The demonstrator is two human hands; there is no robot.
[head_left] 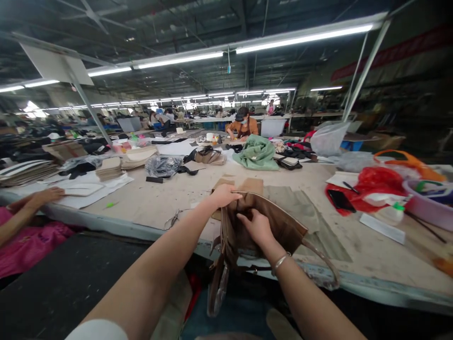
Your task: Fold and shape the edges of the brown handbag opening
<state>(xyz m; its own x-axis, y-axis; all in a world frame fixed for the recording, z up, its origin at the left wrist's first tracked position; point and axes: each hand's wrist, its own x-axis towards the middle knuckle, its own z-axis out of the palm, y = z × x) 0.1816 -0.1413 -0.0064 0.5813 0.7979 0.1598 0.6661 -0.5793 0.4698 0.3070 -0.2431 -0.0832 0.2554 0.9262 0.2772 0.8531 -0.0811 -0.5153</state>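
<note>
A brown handbag (283, 219) leans at the table's front edge, its mouth facing me. My left hand (224, 196) is closed on the bag's upper left rim, fingers over the edge. My right hand (259, 229) reaches into the opening, thumb and fingers curled close together against the inside; what they hold, if anything, is hidden. A strap (216, 290) dangles below the bag on the left, and a handle (331, 271), partly wrapped in clear plastic, loops down on the right. Beneath and behind the bag lie sheets of grey-green material (314, 222).
Scissors (172, 219) lie left of the bag. To the right are a phone (340, 200) on red plastic and a pink basket (432, 208). Green cloth (258, 153) is heaped behind. A co-worker's hand (49, 194) rests at far left; another person (244, 125) works opposite.
</note>
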